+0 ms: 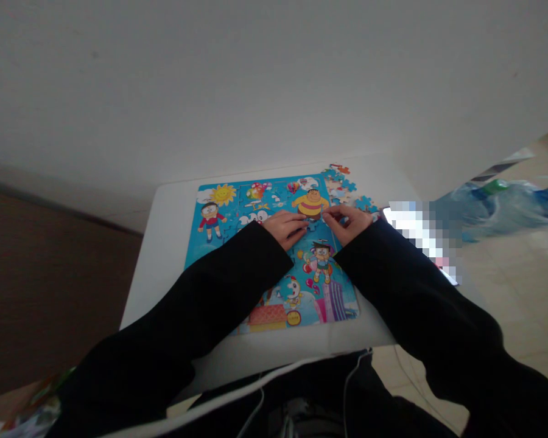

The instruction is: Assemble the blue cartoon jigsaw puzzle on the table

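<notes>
resting left hand [285,228]: palm down, fingers loosely stretched over the flat, blue, cartoon-printed jigsaw puzzle [278,193]; no grip shows.
pinching right hand [347,223]: thumb and fingertips drawn together by the puzzle's right edge; whether a piece sits between them, i cannot tell.
jigsaw puzzle: on the white, round-cornered table [150,261], beneath the hands and partly hidden by the black fabric left sleeve [210,292].
puzzle seams: forcing a mismatched tab could bend its knob or pop neighbouring pieces up, and the left hand's weight could shift the joined ones.
small, knobbed, multicoloured loose pieces [342,185]: heaped beyond the puzzle's upper right edge, near the right hand; an outward sweep of that hand might scatter some, perhaps onto the floor.
left sleeve: lies across the picture; if the cloth touches, dragging the forearm back could catch raised edges.
black fabric right sleeve [424,310]: passes just beside the slim, bright-screened device [413,231]; a swinging elbow might knock it, and what supports it is hidden.
</notes>
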`<state>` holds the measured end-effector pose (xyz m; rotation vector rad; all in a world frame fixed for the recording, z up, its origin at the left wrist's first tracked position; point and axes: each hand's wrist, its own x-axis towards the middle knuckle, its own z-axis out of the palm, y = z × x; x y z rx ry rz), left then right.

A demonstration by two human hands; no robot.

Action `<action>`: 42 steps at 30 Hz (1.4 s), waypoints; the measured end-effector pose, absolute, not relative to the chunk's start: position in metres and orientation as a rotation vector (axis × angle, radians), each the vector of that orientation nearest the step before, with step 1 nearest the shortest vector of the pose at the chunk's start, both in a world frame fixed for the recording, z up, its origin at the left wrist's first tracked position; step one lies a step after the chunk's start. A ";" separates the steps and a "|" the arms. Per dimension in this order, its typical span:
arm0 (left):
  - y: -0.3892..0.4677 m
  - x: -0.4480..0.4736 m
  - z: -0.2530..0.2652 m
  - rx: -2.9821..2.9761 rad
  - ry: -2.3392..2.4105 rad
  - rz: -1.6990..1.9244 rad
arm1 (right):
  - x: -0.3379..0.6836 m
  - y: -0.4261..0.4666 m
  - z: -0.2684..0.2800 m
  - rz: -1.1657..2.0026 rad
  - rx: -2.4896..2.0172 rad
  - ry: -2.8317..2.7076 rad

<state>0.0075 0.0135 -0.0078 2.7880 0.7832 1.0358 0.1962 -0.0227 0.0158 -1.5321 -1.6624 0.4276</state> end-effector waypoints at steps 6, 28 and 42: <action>0.011 0.007 -0.003 2.739 0.906 1.019 | 0.197 -0.022 0.013 0.350 -1.484 -1.723; 0.004 0.011 0.006 2.232 0.970 0.918 | 0.207 -0.015 0.000 0.073 -1.274 -2.136; 0.022 -0.005 0.004 2.645 0.997 1.035 | 0.208 -0.013 -0.003 0.236 -1.298 -2.159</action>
